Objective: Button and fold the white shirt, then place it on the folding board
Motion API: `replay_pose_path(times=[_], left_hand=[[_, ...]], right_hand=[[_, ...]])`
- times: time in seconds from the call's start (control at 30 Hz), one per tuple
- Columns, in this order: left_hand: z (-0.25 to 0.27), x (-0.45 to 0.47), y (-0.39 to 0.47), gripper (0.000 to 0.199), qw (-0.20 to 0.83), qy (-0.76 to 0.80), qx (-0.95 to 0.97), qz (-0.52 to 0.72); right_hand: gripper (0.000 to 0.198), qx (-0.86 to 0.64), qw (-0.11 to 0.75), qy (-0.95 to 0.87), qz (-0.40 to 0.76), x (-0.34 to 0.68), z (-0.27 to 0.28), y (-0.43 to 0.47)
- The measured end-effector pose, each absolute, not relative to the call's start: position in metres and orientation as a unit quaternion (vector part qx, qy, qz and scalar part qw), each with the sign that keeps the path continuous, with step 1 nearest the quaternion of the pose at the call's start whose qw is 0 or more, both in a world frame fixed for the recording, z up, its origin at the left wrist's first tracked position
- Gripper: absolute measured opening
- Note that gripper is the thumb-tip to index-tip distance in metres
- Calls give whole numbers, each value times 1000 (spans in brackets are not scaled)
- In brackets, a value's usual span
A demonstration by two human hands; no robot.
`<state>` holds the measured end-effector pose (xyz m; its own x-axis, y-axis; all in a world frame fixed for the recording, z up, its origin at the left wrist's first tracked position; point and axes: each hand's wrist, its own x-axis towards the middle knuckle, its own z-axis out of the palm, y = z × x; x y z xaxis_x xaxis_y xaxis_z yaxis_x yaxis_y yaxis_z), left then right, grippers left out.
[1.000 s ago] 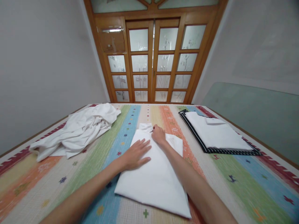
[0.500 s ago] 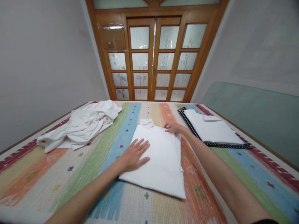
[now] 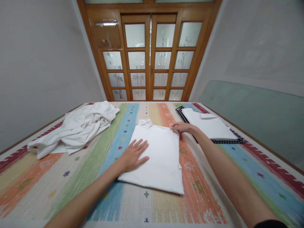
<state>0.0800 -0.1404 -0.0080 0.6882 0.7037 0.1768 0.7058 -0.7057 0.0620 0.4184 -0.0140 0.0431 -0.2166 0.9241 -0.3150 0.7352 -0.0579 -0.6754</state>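
A white collared shirt [image 3: 158, 155], folded into a rough rectangle, lies flat in front of me with its collar at the far end. Across its left side my left hand [image 3: 135, 155] rests palm down, fingers spread. At the shirt's far right corner, my right hand [image 3: 180, 126] pinches the edge of the cloth between thumb and fingers. Some layers of fabric stick out a little along the right side.
A crumpled white garment [image 3: 78, 128] lies to the left. On the right is a stack of folded clothes [image 3: 209, 125], white over black patterned cloth. Everything sits on a striped, colourful cover [image 3: 95, 177]. Wooden glass-paned doors [image 3: 149, 57] stand beyond, and a pale green panel [image 3: 251, 110] at right.
The view has shifted slightly to the right. My right hand has moved a little outward at the shirt's far right corner, gripping its edge. My left hand stays flat on the shirt.
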Motion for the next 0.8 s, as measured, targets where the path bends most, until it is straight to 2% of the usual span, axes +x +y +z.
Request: replay_pose_path(times=[0.2, 0.37, 0.47, 0.57, 0.7, 0.8], left_hand=[[-11, 79, -139, 63, 18, -380, -919, -107], [-10, 80, -140, 64, 26, -384, -918, -95], [-12, 83, -140, 64, 34, -401, -909, -104], [-14, 87, -140, 64, 45, -433, -894, -112], [-16, 92, -140, 64, 52, -451, -884, -114], [-16, 92, -140, 64, 53, -453, -884, -108]], right_hand=[[48, -576, 169, -665, 443, 428, 47, -23], [47, -573, 190, -684, 409, 435, 31, -12], [37, -587, 230, -706, 324, 430, 19, -3], [22, -612, 245, -730, 183, 416, 10, 3], [36, -576, 248, -779, 26, 390, 9, -3], [39, -521, 243, -817, -37, 366, 6, -24]])
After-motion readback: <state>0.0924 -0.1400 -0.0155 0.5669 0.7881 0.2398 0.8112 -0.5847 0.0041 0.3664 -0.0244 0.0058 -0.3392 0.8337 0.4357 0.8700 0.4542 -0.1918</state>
